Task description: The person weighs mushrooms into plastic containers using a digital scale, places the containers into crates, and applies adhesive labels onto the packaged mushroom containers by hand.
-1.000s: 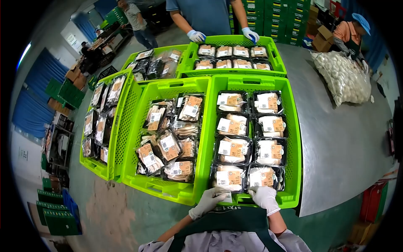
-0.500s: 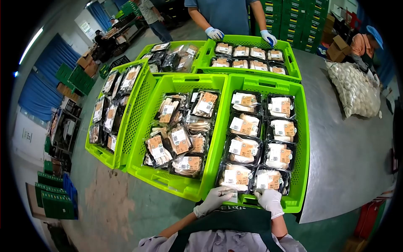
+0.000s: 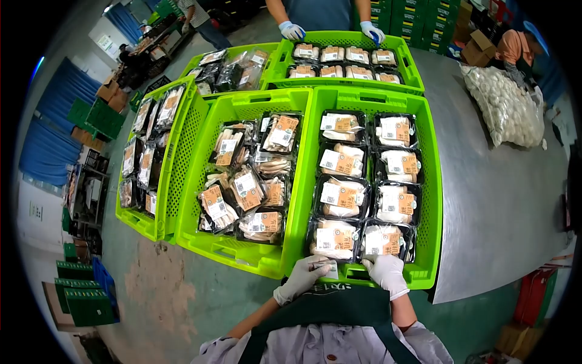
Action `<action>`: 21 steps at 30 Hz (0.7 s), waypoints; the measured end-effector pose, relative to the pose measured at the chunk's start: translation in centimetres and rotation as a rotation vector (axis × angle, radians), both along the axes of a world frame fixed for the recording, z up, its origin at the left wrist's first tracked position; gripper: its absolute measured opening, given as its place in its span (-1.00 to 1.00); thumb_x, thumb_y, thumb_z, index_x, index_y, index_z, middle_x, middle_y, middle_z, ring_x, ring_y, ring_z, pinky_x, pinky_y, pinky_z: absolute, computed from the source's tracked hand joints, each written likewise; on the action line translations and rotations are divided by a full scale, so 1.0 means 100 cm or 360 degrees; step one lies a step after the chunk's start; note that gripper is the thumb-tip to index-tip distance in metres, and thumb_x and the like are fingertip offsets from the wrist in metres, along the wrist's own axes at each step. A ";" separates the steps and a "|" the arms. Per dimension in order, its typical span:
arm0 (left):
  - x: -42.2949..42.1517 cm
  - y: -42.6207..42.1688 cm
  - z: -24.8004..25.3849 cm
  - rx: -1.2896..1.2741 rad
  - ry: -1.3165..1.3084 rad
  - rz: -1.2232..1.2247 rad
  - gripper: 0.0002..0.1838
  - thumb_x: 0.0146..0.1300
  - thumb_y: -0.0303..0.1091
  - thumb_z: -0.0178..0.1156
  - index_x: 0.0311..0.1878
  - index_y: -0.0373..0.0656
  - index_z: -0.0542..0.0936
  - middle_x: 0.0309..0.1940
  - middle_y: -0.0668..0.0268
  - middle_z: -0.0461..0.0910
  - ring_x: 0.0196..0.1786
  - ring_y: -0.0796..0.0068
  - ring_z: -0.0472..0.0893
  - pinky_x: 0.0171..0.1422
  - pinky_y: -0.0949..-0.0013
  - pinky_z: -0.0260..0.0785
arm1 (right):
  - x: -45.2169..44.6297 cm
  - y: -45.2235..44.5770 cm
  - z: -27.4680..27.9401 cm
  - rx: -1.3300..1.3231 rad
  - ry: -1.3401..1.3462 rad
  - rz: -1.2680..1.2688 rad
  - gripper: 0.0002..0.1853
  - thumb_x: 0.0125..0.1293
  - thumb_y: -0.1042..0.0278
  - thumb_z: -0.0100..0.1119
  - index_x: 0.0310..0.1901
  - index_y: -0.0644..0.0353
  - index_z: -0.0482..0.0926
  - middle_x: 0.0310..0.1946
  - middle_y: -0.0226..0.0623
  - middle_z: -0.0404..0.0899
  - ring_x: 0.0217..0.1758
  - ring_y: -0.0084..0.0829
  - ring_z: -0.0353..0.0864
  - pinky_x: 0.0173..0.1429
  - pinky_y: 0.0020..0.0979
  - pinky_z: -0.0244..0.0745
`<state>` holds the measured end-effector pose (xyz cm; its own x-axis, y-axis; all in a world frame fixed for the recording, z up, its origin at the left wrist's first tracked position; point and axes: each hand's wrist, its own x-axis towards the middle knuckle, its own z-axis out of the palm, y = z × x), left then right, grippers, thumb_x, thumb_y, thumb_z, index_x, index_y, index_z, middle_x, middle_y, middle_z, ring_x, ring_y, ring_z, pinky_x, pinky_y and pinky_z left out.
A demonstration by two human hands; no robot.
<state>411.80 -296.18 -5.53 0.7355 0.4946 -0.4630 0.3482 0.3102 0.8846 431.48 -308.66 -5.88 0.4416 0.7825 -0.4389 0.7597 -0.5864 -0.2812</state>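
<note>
My left hand [image 3: 303,278], in a white glove, pinches a small pale label [image 3: 330,269] at the near rim of the right green crate [image 3: 429,200]. My right hand [image 3: 388,274], also gloved, has its fingers bent over the near edge of the front right mushroom pack [image 3: 383,241]; its fingertips are partly hidden. Beside that pack lies the front left mushroom pack [image 3: 334,239], just beyond the label. Both are black trays under clear film with white-and-orange labels. Several similar packs stand in two columns in this crate.
A middle green crate [image 3: 242,250] holds loosely piled packs. Another green crate [image 3: 159,222] leans tilted at left. Across from me, a co-worker's gloved hands [image 3: 292,30] rest on a far crate [image 3: 418,76]. A bag of white produce [image 3: 506,109] lies on the metal table [image 3: 485,224].
The view has shifted, so the crates appear higher and slightly left. My left hand still holds the label, and my right hand stays at the front right pack.
</note>
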 end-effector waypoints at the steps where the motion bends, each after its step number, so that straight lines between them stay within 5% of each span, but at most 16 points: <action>1: 0.001 0.000 0.000 -0.0001 0.0002 0.0018 -0.75 0.22 -0.37 0.18 -0.10 -0.31 0.54 -0.23 0.35 0.59 -0.18 0.64 0.52 -0.06 0.57 0.38 | 0.000 0.000 0.000 -0.0011 0.0006 -0.0011 -0.74 0.21 -0.04 0.00 -0.30 -0.21 0.66 -0.50 -0.31 0.63 -0.39 -0.24 0.64 -0.14 -0.16 0.41; 21: -0.001 -0.004 -0.004 -0.0137 -0.0011 0.0088 -0.80 0.21 -0.36 0.20 -0.16 -0.27 0.55 -0.32 0.41 0.59 -0.23 0.68 0.50 -0.09 0.59 0.34 | -0.001 -0.003 -0.008 0.0085 0.0059 -0.0098 -0.73 0.19 -0.03 0.04 -0.37 -0.13 0.67 -0.55 -0.24 0.61 -0.44 -0.19 0.61 -0.14 -0.15 0.41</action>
